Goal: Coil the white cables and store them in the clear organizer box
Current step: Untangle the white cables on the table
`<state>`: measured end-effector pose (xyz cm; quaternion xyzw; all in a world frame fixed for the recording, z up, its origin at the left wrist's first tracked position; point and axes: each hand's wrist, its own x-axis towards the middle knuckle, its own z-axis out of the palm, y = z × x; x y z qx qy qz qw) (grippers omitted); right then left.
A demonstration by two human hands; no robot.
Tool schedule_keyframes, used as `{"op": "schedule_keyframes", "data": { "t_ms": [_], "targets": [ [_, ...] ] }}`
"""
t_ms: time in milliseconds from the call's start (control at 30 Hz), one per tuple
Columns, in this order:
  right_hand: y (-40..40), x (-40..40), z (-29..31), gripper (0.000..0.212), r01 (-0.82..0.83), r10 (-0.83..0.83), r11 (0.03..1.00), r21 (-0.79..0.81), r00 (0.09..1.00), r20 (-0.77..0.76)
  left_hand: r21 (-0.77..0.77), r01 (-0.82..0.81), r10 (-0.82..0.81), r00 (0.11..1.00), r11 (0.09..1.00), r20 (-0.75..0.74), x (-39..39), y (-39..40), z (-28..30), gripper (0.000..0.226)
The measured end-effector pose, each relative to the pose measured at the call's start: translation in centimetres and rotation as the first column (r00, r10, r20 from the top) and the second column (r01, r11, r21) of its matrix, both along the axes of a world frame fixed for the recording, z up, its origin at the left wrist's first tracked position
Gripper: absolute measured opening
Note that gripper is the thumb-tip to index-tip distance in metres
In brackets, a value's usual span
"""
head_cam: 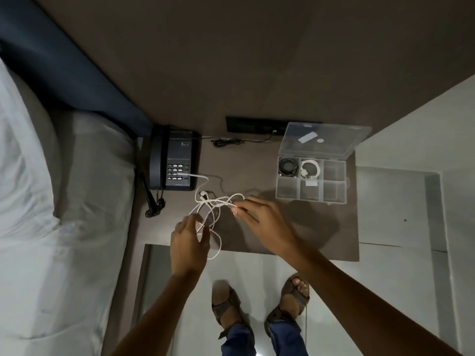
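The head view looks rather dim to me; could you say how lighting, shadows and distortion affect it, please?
Head view: dim overall; the right hand casts a broad soft shadow on the brown table; wide-angle bending curves the bed at the left edge; the white cable stands out clearly, slightly soft; the clear organizer box shows no strong glare.

a dark phone [174, 158] stands on the brown table [295, 227], with its coiled cord [154, 205] hanging at the table's left edge. a thin black wire [226, 142] lies by the wall. a bed [51, 188] is at left. sandals [259, 304] stand on the pale floor [385, 278].
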<state>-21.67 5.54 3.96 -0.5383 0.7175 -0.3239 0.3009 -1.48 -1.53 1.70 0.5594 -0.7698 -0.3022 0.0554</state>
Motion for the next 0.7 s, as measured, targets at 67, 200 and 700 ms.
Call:
{"op": "schedule_keyframes", "data": {
  "t_ms": [67,200,700],
  "targets": [
    [-0.2,-0.7,2.3,0.023,0.011,-0.011,1.0,-0.012,1.0,0.009,-0.067,0.01,-0.016,0.996,0.998,-0.092,-1.4,-0.6,2.5,0.055],
    [-0.1,-2.2,6.6,0.028,0.023,-0.024,1.0,0.02,0.999,0.034,-0.094,0.257,-0.269,0.951,0.962,-0.153,-4.7,-1.6,7.6,0.07],
    [3.9,-8.6,17.5,0.029,0.18,-0.19,0.98,0.085,0.973,0.132,-0.346,0.196,-0.296,0.917,0.917,-0.267,-9.7,-6.2,23.0,0.018]
  ]
}}
